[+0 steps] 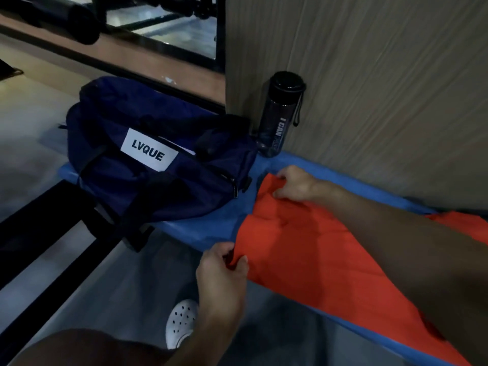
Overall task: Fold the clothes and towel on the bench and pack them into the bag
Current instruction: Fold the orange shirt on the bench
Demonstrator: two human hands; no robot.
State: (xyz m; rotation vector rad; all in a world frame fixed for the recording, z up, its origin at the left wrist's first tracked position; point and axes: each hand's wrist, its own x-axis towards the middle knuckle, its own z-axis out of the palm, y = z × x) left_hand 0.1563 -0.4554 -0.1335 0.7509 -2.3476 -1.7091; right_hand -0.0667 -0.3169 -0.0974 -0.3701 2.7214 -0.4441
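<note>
a: what's in shot?
b: a person at a blue bench [219, 225], both hands on an orange cloth [303, 247]. the cloth is spread across the seat and reaches nearly to the front edge.

a: grips?
b: the left hand [221, 273] pinches the cloth's near corner at the front of the bench, fingers curled round the fabric. the right hand [295, 184] pinches the far corner, thumb & fingers closed on a small fold, close to the wall [369, 88]. the right forearm lies across the cloth from the right.

a: & the bag?
b: the navy bag [163, 180] sits on the left end of the bench, just beside the cloth w/ a strip of blue btwn them. its white label [149, 150] reads "lvque". a zip [232, 182] runs along the side facing the cloth. can't tell if the main opening is undone. dark straps hang off the front.

a: anything else?
b: a dark bottle [280, 114] w/ a carry loop stands at the back of the bench against the wall, btwn the bag & the right hand. a white clog [182, 322] is on the grey floor below the left hand. more orange fabric shows past the forearm at the right edge. top left is dark & blurred.
</note>
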